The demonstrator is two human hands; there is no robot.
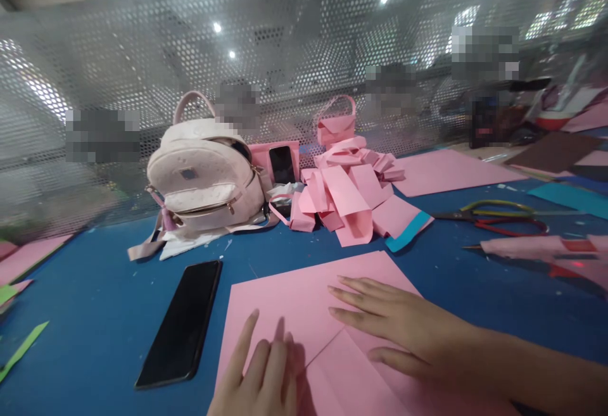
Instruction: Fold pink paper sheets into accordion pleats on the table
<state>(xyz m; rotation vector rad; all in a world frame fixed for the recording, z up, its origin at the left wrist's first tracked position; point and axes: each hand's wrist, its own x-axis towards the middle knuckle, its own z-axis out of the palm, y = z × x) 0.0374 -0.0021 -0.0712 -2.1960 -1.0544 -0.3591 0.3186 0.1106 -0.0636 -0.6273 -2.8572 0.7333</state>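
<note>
A large sheet of pink paper (289, 299) lies in front of me, with a folded flap (344, 378) whose point faces away from me. My right hand (403, 324) rests flat on the sheet beside that point, fingers spread. Over the near left part of the paper is my left hand (261, 371), its index finger stretched out and the others partly bent. Nothing shows in its grasp, and its thumb is hidden. Just left of the sheet, a black smartphone (183, 324) lies on the blue table (95, 302).
Behind the sheet stand a pale pink backpack (209, 169), a propped-up phone (282, 164) and a heap of folded pink paper pieces (349, 191) with a small paper handbag (336, 129). To the right lie scissors (494, 213) and a pink glue gun (536, 248). A perforated screen (294, 42) runs behind.
</note>
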